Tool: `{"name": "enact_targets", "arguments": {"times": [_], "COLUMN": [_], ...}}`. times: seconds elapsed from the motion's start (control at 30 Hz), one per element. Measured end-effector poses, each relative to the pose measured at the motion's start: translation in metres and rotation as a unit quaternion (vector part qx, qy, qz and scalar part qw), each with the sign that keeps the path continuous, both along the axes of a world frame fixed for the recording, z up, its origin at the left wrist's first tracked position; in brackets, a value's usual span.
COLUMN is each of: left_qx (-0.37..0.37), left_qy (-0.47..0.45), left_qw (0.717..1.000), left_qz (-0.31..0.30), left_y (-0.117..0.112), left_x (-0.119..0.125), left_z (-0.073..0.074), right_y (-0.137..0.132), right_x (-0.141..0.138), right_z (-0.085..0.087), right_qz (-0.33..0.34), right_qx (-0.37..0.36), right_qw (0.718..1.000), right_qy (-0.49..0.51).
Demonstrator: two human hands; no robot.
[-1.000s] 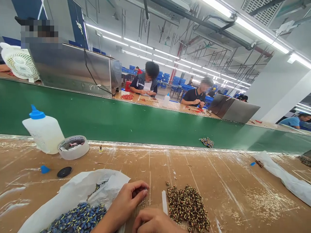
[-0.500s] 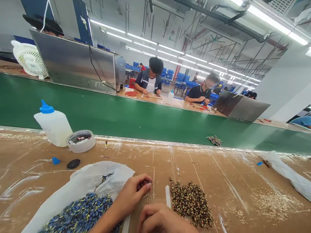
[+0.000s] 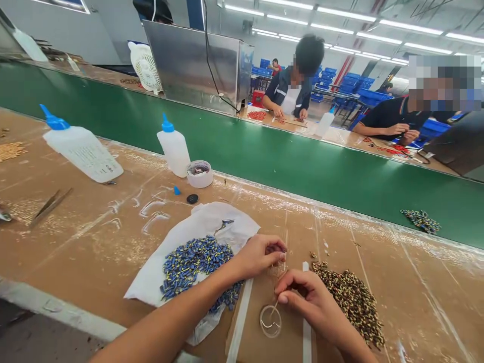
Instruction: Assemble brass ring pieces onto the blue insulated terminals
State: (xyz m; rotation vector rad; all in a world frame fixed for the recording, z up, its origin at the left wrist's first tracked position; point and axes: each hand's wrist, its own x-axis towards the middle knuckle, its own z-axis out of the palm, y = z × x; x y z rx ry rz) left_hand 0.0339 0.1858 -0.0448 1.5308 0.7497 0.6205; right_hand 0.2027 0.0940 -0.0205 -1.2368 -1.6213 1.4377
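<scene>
My right hand (image 3: 312,297) pinches a thin stick (image 3: 275,306) between thumb and fingers, and its lower end points down into a small clear round dish (image 3: 270,321). Above and left of it, my left hand (image 3: 264,254) is closed with thumb and fingertips together; whatever it pinches is too small to make out. Beneath my left forearm lies a pile of small blue and yellow pieces (image 3: 196,262) on a white plastic sheet (image 3: 151,280). Beside my right hand is a heap of small dark brown and cream pieces (image 3: 350,295).
Beyond the cardboard-covered table (image 3: 94,237) runs a green conveyor belt (image 3: 227,143) carrying a small multicoloured cluster (image 3: 420,221). Two white bottles with blue nozzles, a labelled bottle (image 3: 86,154) and a smaller bottle (image 3: 176,151), stand left of a tape roll (image 3: 199,174). Tweezers (image 3: 51,204) lie far left. Co-workers sit opposite.
The view has swung left and down, bringing the dish, tweezers and labelled bottle into sight. My right hand has risen closer to my left, and the stick now shows in it.
</scene>
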Motion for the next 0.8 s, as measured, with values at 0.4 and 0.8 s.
{"name": "enact_targets", "arguments": {"times": [0.4,0.8], "left_qx": [-0.074,-0.08], "left_qy": [-0.012,0.005], "left_qw": [0.997,0.997], "left_qz": [-0.037,-0.025], "left_y": [-0.007,-0.008], "left_x": [0.007,0.009], "left_z": [-0.001,0.0], "right_y": [0.011,0.02], "right_x": [0.022,0.023], "right_z": [0.0,-0.012], "right_qz": [-0.29,-0.289], "right_qx": [0.138,0.166], "right_qw": [0.947,0.937], "right_qy": [-0.021,-0.109]}}
